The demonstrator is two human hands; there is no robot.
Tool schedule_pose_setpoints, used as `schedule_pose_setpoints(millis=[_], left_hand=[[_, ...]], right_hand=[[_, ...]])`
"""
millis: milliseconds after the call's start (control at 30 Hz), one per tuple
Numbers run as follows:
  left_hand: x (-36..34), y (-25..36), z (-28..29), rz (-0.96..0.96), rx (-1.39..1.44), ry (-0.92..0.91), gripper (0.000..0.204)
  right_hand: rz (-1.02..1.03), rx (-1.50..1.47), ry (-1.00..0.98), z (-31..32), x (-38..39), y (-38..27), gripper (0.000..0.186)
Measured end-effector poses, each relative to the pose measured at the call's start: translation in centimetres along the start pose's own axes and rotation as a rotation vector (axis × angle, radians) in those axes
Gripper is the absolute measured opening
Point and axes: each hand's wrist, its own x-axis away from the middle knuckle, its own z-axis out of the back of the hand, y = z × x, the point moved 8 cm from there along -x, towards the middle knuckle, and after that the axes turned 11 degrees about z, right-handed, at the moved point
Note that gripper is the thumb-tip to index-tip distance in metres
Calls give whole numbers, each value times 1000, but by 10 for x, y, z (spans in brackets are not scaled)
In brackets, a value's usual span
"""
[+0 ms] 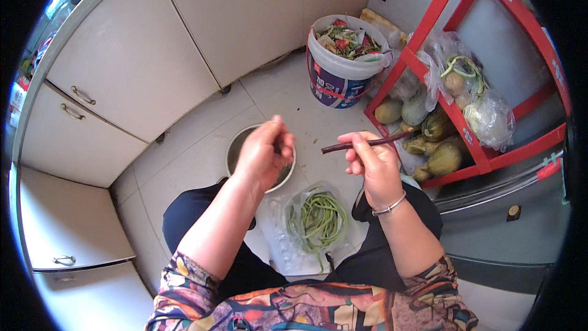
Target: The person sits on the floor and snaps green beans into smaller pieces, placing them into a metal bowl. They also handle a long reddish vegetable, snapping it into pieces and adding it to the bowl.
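My right hand [372,160] holds a long dark purple bean pod [364,143] that points left toward my other hand. My left hand [264,152] hovers over a round metal bowl [236,146] on the floor, fingers bunched together; whether a piece of bean is pinched in them is hidden. Below the hands a clear plastic bag [278,242] lies on the tiles between my knees, with a bundle of long green beans [320,219] on it. A silver bracelet circles my right wrist.
A white plastic bucket [343,64] filled with vegetable scraps stands at the back. A red metal rack [484,79] on the right holds squashes and bagged vegetables. Cream cabinet doors [128,55] line the left and back. A grey appliance [508,208] stands lower right.
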Motion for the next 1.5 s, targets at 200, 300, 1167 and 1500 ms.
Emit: schedule_pose_setpoints(millis=[200,300,1167,1500], left_hand=[[21,-34,-55,257,-324,-423,22],[28,-44,-58,365,-244,-483,18],[-13,-27,-11,160,-7,-73,24],[23,-40,-61,290,-152,-453,21]], right_hand=[[-143,-111,-87,-12,3,17,21],[-122,-75,-8,-5,1,11,20],[280,30,-1,-7,6,-29,10],[2,-180,-17,-5,-1,12,12]])
